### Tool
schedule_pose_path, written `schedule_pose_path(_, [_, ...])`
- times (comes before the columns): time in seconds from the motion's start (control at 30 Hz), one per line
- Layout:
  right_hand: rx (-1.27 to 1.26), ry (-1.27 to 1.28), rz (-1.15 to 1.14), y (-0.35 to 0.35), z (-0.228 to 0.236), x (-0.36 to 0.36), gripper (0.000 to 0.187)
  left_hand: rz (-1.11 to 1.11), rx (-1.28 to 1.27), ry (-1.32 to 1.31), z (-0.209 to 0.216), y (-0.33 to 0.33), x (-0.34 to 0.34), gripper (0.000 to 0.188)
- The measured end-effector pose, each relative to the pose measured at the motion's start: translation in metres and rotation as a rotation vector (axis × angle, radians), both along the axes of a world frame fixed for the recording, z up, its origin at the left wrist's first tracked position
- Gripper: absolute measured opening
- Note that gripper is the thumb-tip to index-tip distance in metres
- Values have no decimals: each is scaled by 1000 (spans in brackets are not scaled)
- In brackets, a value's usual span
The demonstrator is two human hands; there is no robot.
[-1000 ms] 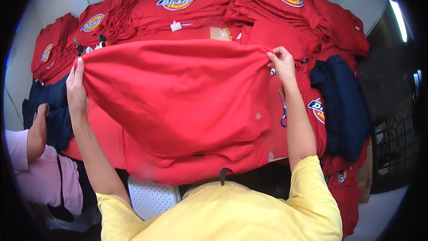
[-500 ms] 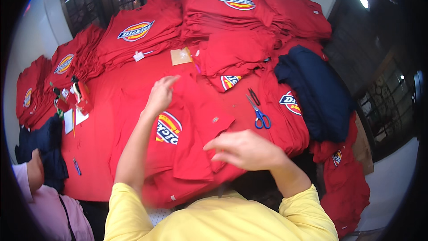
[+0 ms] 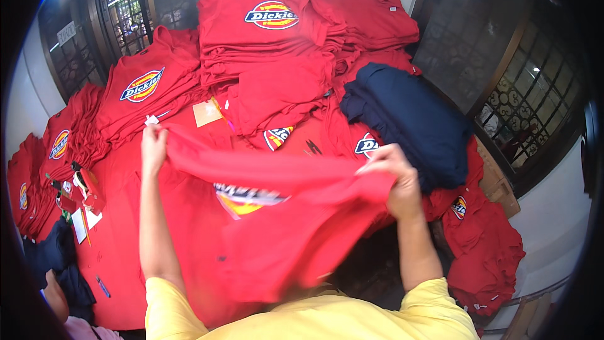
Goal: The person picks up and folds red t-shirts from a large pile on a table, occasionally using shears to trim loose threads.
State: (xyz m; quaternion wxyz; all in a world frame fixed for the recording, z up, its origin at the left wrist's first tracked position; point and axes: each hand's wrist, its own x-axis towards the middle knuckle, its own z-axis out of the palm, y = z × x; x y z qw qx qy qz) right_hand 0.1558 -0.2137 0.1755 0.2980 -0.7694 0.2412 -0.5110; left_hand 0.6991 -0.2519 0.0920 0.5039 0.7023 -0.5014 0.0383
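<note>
A red T-shirt (image 3: 277, 233) is stretched between my two hands above the table, its cloth blurred and hanging toward my body. My left hand (image 3: 153, 146) closes on one end of its upper edge, near a small white tag by the shirt pile. The other end is gripped by my right hand (image 3: 395, 176), in front of the dark navy folded cloth (image 3: 409, 126). Part of a printed oval emblem shows under the shirt's raised edge. Small black thread snips (image 3: 313, 147) peek out behind it; the blue-handled scissors are hidden.
Tall stacks of red shirts (image 3: 270, 47) line the back. More red shirts (image 3: 481, 252) hang low at the right. A tan card (image 3: 206, 113) lies mid-table; a red holder with tools (image 3: 88, 189) and a small blue tool (image 3: 102, 286) are left. A person's arm (image 3: 56, 296) shows lower left.
Both hands, empty before, have taken hold of the red shirt and lifted it off the table. My hands have spread apart, and the whole view has shifted.
</note>
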Motion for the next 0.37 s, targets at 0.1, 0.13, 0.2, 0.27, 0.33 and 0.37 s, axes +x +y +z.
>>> schedule_pose_path(0.1, [65,99,-217,-7,29,-63,23,-275,-47,193,75,41,-50,8])
schedule_pose_path(0.13, [98,31,-198,-9,35,-83,22,-362,-70,221,94,56,-64,8])
schedule_pose_path(0.2, [-3,13,-129,-7,49,-141,22,-482,-138,222,134,63,-123,20])
schedule_pose_path(0.27, [103,-339,-2,-11,57,-198,26,-775,-119,534,168,62,-166,35])
schedule_pose_path(0.33, [142,-599,116,-35,63,-257,28,-954,-306,622,178,63,-164,51])
schedule_pose_path(0.37, [141,-624,159,-59,57,-259,28,-1158,-307,550,176,64,-143,64])
